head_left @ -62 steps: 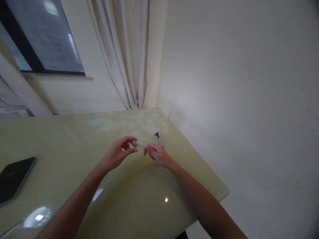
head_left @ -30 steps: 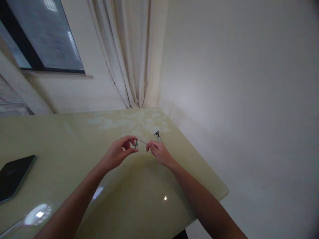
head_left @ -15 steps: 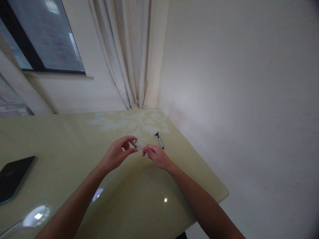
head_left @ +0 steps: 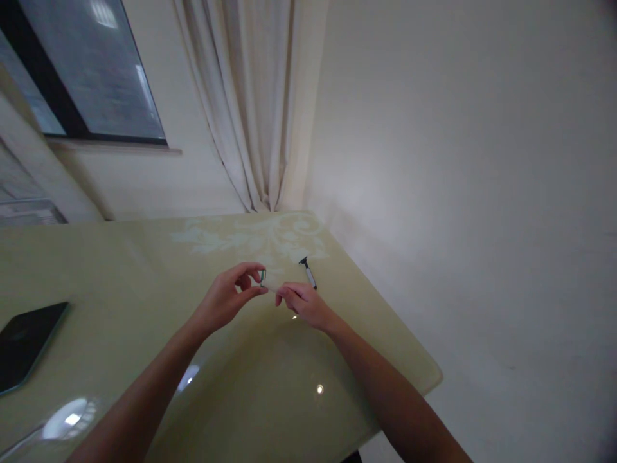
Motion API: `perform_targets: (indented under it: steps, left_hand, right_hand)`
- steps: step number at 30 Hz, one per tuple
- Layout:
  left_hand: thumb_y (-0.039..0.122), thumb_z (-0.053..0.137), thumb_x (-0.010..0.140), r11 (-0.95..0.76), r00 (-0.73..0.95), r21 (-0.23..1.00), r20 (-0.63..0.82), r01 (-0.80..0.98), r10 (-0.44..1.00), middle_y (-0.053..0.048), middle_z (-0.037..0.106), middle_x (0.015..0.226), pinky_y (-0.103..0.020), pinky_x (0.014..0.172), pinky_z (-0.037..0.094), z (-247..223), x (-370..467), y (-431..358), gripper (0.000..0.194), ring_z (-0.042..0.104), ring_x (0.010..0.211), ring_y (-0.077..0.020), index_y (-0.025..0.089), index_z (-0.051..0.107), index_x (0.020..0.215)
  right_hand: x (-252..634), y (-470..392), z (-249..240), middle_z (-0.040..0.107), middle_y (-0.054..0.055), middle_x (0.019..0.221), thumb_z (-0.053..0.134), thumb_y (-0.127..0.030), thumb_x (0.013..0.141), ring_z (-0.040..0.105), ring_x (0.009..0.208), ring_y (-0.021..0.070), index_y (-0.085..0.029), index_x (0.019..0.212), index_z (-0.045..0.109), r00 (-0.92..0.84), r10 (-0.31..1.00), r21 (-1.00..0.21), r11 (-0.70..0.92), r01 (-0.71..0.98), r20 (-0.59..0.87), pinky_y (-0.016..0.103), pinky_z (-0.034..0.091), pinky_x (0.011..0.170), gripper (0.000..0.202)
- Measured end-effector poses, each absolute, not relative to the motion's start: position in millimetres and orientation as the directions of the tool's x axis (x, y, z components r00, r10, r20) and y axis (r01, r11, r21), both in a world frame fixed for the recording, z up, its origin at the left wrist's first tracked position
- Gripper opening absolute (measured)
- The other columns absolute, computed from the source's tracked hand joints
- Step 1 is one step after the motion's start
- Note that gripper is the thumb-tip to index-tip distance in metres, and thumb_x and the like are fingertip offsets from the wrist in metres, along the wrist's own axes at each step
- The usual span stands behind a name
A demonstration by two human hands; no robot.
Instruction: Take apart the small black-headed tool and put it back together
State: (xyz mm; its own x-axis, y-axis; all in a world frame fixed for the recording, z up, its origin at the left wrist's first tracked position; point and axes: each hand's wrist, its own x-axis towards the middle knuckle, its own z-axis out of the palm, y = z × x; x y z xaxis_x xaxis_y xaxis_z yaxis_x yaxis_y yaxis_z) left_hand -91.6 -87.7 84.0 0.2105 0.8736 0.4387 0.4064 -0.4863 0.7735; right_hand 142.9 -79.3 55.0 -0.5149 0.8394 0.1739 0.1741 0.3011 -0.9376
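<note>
Above the table, my left hand (head_left: 236, 292) pinches a small, thin piece with green and dark edges (head_left: 263, 277) between thumb and fingertips. It looks like a razor cartridge or frame, but it is too small to be sure. My right hand (head_left: 303, 301) is closed around a thin pale stick (head_left: 270, 287), its tip pointing left and meeting or nearly meeting the small piece. Most of the stick is hidden by my fingers. Just beyond my right hand lies a razor (head_left: 309, 274) with a black head and grey handle.
The glossy pale-green table (head_left: 385, 347) has a rounded corner at the right and meets the wall (head_left: 463, 193) along its far right side. A dark tablet-like slab (head_left: 29, 347) lies at the left. A curtain (head_left: 250, 116) hangs behind the far edge.
Both hands keep nearly the same place and grip. The small piece between my left fingers appears slightly turned. The razor and dark slab have not moved.
</note>
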Motion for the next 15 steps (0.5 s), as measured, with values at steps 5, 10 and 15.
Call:
perform_targets:
  steps: [5,10,15]
  left_hand:
    - [0.038,0.078,0.083,-0.476,0.204,0.771,0.431,0.422,0.879,0.003,0.066,0.078,-0.024,0.06,0.05,84.6,-92.2,-88.1,0.035,0.06,0.062,-0.0123,0.022,0.07,0.113]
    - [0.038,0.078,0.083,-0.481,0.228,0.782,0.424,0.396,0.876,0.002,0.067,0.081,-0.024,0.059,0.05,86.7,-91.4,-89.4,0.035,0.06,0.062,-0.012,0.021,0.07,0.112]
    - [0.04,0.078,0.083,-0.477,0.235,0.784,0.415,0.397,0.879,0.003,0.066,0.077,-0.024,0.06,0.051,85.9,-90.0,-90.1,0.036,0.06,0.063,-0.0129,0.022,0.07,0.113]
  right_hand:
    - [144.3,-79.2,56.1,0.037,-0.005,0.06,0.047,-0.064,0.102,0.034,0.056,0.0116,-0.016,0.085,0.069,-0.489,0.856,-0.933,0.297,0.205,0.165,0.025,0.027,0.055,0.056]
    - [144.9,-79.1,57.5,0.037,-0.005,0.06,0.047,-0.063,0.102,0.034,0.056,0.0117,-0.016,0.086,0.07,-0.529,0.832,-0.931,0.309,0.195,0.166,0.025,0.028,0.055,0.055]
    - [145.0,-78.3,58.2,0.037,-0.005,0.06,0.046,-0.065,0.101,0.034,0.056,0.012,-0.016,0.085,0.069,-0.485,0.857,-0.931,0.302,0.203,0.173,0.025,0.027,0.055,0.057]
